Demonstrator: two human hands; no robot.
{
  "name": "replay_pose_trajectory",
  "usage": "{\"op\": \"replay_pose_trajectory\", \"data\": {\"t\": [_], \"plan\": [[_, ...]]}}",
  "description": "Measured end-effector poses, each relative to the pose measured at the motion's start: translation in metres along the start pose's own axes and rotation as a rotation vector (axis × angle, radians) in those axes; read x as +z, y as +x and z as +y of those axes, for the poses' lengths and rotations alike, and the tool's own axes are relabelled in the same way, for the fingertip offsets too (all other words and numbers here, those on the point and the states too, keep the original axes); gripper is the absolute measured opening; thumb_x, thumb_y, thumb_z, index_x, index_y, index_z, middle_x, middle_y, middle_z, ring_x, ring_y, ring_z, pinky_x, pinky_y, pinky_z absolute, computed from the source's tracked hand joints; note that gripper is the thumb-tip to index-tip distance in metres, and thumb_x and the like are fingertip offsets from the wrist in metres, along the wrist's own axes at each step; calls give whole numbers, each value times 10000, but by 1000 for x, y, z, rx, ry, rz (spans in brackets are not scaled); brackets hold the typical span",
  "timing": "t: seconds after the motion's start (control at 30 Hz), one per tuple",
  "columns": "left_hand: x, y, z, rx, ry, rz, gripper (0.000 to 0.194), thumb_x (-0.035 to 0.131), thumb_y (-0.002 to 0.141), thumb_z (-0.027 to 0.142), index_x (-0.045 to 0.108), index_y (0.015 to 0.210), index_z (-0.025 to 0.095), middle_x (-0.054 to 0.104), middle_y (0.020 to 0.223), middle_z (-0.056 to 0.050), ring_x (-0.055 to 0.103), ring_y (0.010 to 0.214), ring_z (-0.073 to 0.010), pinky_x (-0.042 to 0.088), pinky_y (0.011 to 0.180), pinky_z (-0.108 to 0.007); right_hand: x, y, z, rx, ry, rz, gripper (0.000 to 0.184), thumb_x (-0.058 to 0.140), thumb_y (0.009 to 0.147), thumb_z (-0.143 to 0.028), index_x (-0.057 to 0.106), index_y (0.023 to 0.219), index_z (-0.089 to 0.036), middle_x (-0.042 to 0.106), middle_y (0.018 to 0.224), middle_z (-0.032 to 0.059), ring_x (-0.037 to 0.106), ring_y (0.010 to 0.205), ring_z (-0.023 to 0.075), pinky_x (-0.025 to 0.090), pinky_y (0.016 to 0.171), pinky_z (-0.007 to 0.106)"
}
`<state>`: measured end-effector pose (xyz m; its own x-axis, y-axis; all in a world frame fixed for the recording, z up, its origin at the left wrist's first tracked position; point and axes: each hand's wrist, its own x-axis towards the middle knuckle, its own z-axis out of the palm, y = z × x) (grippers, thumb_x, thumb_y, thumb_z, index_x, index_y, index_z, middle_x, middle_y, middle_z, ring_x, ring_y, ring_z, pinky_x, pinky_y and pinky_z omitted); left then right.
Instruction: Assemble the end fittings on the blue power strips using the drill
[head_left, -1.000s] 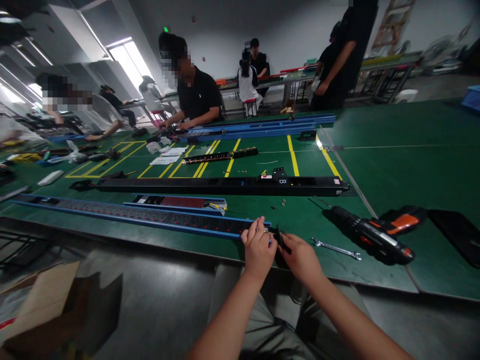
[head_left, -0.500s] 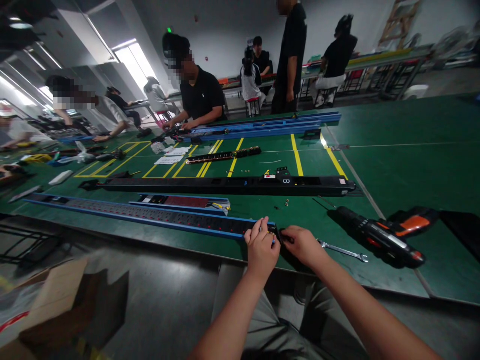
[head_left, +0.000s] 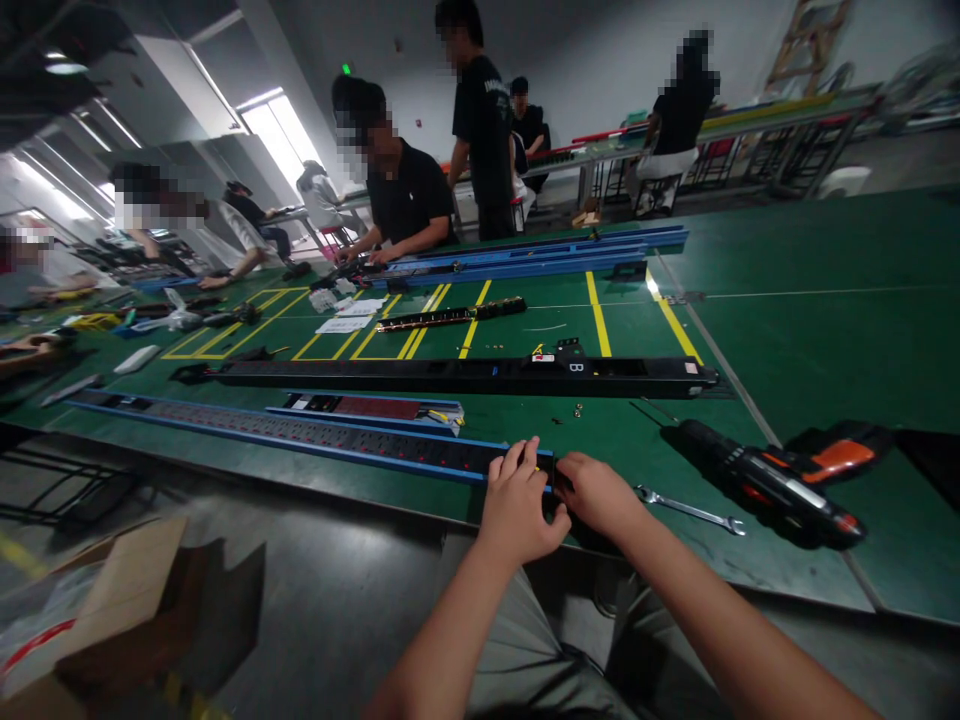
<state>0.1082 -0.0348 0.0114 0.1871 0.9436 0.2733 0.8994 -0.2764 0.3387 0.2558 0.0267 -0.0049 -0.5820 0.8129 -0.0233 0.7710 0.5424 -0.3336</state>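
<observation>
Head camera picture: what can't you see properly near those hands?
- Blue-edged power strip: in the head view, its end is hidden under the left hand and right hand, so what they touch can't be seen.
- Small metal bits: in the head view, they are too small to name.
- Black mat: the head view's right edge cuts it off.

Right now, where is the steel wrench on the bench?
In the head view, the steel wrench lies on the green mat to the right of the person's right hand, between that hand and the orange-and-black cordless drill.
</observation>
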Motion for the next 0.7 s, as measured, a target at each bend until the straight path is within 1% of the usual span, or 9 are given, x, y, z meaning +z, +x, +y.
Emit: {"op": "replay_pose_trajectory", "data": {"t": [0.07,0.13,0.2,0.27,0.33,0.4,0.47,0.57,0.7], "plan": [[-3,6,-5,36,-14,-20,180,619,713,325,648,828,189,458,1375,-93,378,1239,-313,307,988,-491,-1,-1,1,-17,4,-5,94,504,844,-240,573,854,-178,586,857,37,557,698,126,300,584,238],[-3,12,-9,33,-33,-11,154,572,773,318,659,839,209,532,1306,-65,437,1180,-280,318,974,-474,-1,-3,3,-34,6,0,123,491,863,-271,570,906,-188,590,872,32,562,699,129,301,584,238],[-2,16,-11,4,-47,21,191,561,796,321,653,935,226,567,1264,-56,478,1128,-257,326,961,-460,0,-5,4,-41,6,11,162,461,888,-300,568,947,-194,594,877,31,570,708,135,307,589,240],[1,19,-12,13,-40,37,289,570,800,343,618,1069,249,567,1265,-57,497,1100,-252,328,949,-459,1,-7,6,-45,14,20,187,451,896,-302,563,1007,-202,601,911,34,582,735,143,318,600,241],[4,19,-13,70,-14,32,347,550,826,372,578,1160,282,558,1280,-49,499,1101,-253,320,946,-468,2,-8,6,-48,33,26,221,454,896,-303,548,1073,-210,604,965,42,590,770,151,330,615,241],[7,17,-15,128,20,35,336,500,867,379,566,1187,299,561,1277,-41,492,1122,-249,314,950,-472,3,-8,5,-39,49,26,246,449,900,-312,539,1107,-212,605,984,48,592,781,153,338,623,241],[8,14,-18,169,54,53,356,494,870,405,566,1196,282,554,1281,-60,479,1153,-260,317,954,-475,3,-8,5,-23,57,17,234,449,900,-303,553,1086,-207,605,959,48,587,765,147,340,623,238],[9,11,-22,218,109,55,434,538,833,455,553,1222,264,510,1319,-99,447,1198,-297,317,967,-492,4,-8,8,-25,84,11,196,445,895,-248,586,1020,-195,597,905,42,569,746,134,345,635,229],[4,14,-32,290,191,-35,589,603,774,538,473,1297,299,435,1382,-106,384,1252,-331,263,1018,-517,5,-10,13,-57,179,33,206,418,898,-205,620,899,-165,586,829,44,549,754,133,364,671,222]]}}
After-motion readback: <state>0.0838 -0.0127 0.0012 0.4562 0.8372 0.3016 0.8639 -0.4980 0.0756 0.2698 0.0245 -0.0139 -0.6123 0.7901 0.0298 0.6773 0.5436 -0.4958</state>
